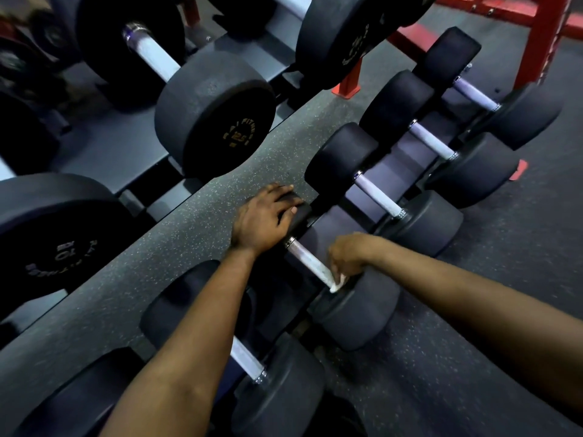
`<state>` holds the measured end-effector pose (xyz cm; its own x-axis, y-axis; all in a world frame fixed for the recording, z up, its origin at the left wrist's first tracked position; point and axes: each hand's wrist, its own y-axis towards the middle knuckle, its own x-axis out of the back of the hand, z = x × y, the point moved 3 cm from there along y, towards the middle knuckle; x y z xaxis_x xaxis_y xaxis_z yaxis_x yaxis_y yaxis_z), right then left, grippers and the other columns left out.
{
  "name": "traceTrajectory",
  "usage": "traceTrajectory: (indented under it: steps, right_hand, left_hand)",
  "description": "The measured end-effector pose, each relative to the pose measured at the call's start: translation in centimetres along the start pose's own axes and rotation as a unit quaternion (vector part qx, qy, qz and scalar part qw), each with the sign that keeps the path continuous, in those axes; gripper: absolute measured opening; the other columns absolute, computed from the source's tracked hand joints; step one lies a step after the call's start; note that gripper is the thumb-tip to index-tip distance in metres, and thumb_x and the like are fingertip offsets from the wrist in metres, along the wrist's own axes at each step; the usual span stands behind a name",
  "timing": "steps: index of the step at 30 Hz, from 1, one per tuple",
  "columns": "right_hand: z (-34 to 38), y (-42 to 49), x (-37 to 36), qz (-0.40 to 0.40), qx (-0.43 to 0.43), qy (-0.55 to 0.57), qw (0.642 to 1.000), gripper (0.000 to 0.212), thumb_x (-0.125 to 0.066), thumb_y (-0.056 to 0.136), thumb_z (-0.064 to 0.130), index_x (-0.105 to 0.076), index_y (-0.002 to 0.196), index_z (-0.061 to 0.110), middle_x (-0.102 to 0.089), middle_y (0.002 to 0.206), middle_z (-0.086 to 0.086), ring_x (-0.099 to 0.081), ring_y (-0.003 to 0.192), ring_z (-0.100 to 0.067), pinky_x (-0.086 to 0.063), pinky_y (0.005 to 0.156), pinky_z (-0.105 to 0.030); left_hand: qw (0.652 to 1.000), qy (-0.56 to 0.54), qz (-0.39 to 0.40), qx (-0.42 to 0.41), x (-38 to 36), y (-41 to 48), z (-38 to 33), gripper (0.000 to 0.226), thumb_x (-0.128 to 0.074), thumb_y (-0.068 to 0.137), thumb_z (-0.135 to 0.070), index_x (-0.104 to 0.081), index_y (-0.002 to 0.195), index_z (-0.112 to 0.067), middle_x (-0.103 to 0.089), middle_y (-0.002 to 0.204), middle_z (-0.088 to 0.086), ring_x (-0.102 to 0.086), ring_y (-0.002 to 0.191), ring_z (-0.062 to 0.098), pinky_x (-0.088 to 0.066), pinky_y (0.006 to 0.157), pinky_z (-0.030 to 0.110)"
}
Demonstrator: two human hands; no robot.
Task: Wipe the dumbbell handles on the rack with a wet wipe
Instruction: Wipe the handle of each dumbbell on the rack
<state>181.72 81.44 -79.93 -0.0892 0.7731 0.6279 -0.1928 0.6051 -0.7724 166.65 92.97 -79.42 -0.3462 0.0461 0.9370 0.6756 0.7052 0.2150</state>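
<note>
1. Your left hand [268, 219] cups the far end of one dumbbell [356, 310] on the low rack [407, 171], with its fingers curled over the top.
2. Your right hand [347, 257] pinches a white wet wipe [339, 282] around the handle [307, 261], at the near end and touching the near head.
3. The handle's long axis runs away from you, slanting left. Bare metal lies between your hands, so the right hand, which is nearer, likely strokes toward the left.
4. The rack holds other dumbbells [378, 195] lying parallel to this one. Three are beyond it to your right and one is nearer you.
</note>
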Motion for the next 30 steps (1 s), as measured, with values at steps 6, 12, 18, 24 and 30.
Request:
traceTrajectory:
  steps: [6, 12, 18, 24, 30]
  right_hand:
    - [-2.9, 1.9, 0.2, -0.177, -0.147, 0.217, 0.949, 0.032, -0.048, 0.090, 0.018, -0.069, 0.113, 0.011, -0.066, 0.121, -0.013, -0.062, 0.110, -0.032, -0.052, 0.089, -0.034]
    - [0.1, 4.5, -1.6, -0.081, -0.102, 0.500, 0.856, 0.023, -0.044, 0.091, 0.003, -0.062, 0.105, -0.002, -0.058, 0.087, -0.014, -0.054, 0.065, -0.021, -0.047, 0.058, -0.027]
    - [2.4, 5.3, 1.5, -0.207, -0.094, 0.627, 0.745, 0.022, -0.046, 0.095, 0.005, -0.061, 0.112, 0.005, -0.065, 0.112, -0.016, -0.062, 0.087, -0.026, -0.050, 0.072, -0.032]
    - [6.7, 2.9, -1.3, -0.371, -0.203, 0.527, 0.737, 0.024, -0.048, 0.092, 0.008, -0.063, 0.110, 0.005, -0.066, 0.110, -0.024, -0.059, 0.104, -0.044, -0.045, 0.082, -0.043]
    - [5.8, 5.4, -0.1, -0.249, -0.122, 0.540, 0.795, 0.037, -0.056, 0.083, 0.007, -0.056, 0.120, 0.003, -0.062, 0.118, -0.020, -0.059, 0.108, -0.039, -0.048, 0.086, -0.038]
  left_hand:
    - [1.000, 0.007, -0.021, -0.008, 0.5, -0.2, -0.5, 0.035, -0.044, 0.096, -0.042, -0.069, 0.120, -0.040, -0.059, 0.136, -0.013, -0.048, 0.132, 0.014, -0.045, 0.104, 0.037]
    - [1.000, 0.014, -0.023, -0.009, 0.5, -0.2, -0.6, 0.034, -0.044, 0.098, -0.041, -0.069, 0.121, -0.039, -0.059, 0.136, -0.014, -0.047, 0.133, 0.013, -0.044, 0.104, 0.033]
    - [1.000, 0.009, -0.014, -0.010, 0.5, -0.1, -0.6, 0.035, -0.043, 0.097, -0.041, -0.067, 0.122, -0.040, -0.058, 0.138, -0.013, -0.047, 0.134, 0.013, -0.046, 0.103, 0.038]
    - [1.000, 0.012, -0.021, -0.004, 0.4, -0.1, -0.6, 0.033, -0.046, 0.097, -0.039, -0.068, 0.121, -0.038, -0.059, 0.136, -0.012, -0.047, 0.133, 0.013, -0.047, 0.101, 0.038]
    - [1.000, 0.013, -0.015, 0.001, 0.2, 0.0, -0.5, 0.034, -0.043, 0.097, -0.041, -0.068, 0.121, -0.039, -0.058, 0.137, -0.014, -0.046, 0.134, 0.012, -0.047, 0.101, 0.039]
